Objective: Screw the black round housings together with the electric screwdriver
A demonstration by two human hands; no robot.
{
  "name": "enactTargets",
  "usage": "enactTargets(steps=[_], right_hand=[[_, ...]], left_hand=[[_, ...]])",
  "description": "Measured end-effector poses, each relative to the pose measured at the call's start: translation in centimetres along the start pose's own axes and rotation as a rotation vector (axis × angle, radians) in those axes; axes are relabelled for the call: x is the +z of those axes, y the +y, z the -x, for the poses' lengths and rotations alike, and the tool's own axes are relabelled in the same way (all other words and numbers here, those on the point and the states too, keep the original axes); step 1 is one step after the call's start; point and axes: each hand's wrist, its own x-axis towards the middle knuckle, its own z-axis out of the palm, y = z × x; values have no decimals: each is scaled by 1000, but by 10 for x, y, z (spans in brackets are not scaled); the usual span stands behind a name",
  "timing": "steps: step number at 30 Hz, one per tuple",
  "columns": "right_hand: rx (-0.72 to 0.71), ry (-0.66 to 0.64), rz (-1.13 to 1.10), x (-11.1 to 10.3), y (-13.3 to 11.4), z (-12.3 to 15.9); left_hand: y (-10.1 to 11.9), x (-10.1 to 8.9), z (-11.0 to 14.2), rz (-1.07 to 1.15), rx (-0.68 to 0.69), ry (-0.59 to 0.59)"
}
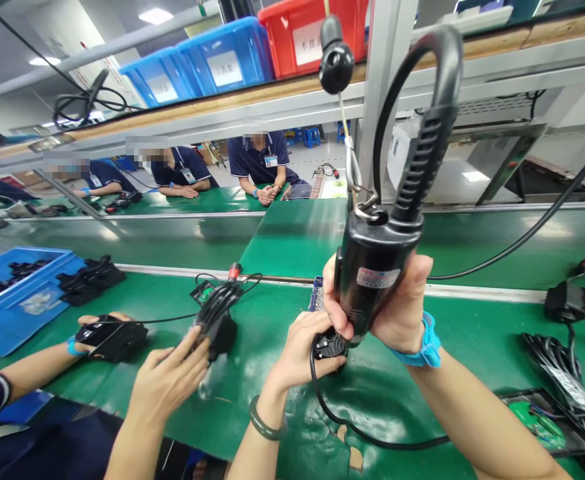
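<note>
My right hand, with a blue wrist strap, is wrapped round a black electric screwdriver held upright. The screwdriver hangs by a metal hook and cord, and its thick cable loops up from the top. Just below its lower end, my left hand, wearing a bangle, grips a small black housing with screw points on its face. A black cable curves away from beside the housing over the green mat. The screwdriver's tip is hidden behind my fingers and the housing.
At left, a co-worker's hands handle black housings with a coiled cable. A blue bin of black parts stands beyond. At right lie a cable bundle and a green circuit board. Several people sit across the bench.
</note>
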Motion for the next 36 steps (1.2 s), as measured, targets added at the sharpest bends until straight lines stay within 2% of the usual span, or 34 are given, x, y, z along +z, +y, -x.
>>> enactTargets(steps=[2,4,5,6,8,9,10,11,13,14,16,18,20,24,26,28,32,36], right_hand=[[5,9,-6,-4,-6,-1],[-64,99,28,-15,-10,-5],[-112,169,66,-23,-9,-8],[-152,239,112,-33,-7,-11],[-195,360,199,-54,4,-18],[-197,409,255,-65,12,-20],[-197,444,314,-75,19,-22],[-195,465,368,-84,26,-21],[-192,482,463,-98,38,-15],[-195,488,535,-102,43,-8],[-221,519,741,-104,52,12],[-234,585,937,-100,66,40],[-117,629,809,-88,85,70],[480,433,6,-53,120,124],[690,400,-269,-37,128,142],[793,413,-398,-26,129,151],[883,477,-562,-20,123,159],[958,431,-645,-22,121,166]], left_hand=[[-25,-18,26,202,-312,-16],[-40,-14,43,330,-535,-53],[-41,-6,47,359,-581,-83],[-37,5,47,365,-583,-105],[-18,38,34,291,-464,-69],[-5,59,23,232,-371,-21],[9,82,9,129,-267,113],[22,105,-6,51,-179,180],[42,147,-34,42,-119,136],[48,162,-45,45,-92,137],[54,176,-58,138,-100,197],[55,173,-58,285,-141,287],[56,164,-51,442,-168,341],[69,162,-36,599,-198,349],[78,167,-33,560,-254,330],[85,172,-30,451,-307,308],[93,175,-24,220,-361,246],[95,177,-16,176,-381,193]])
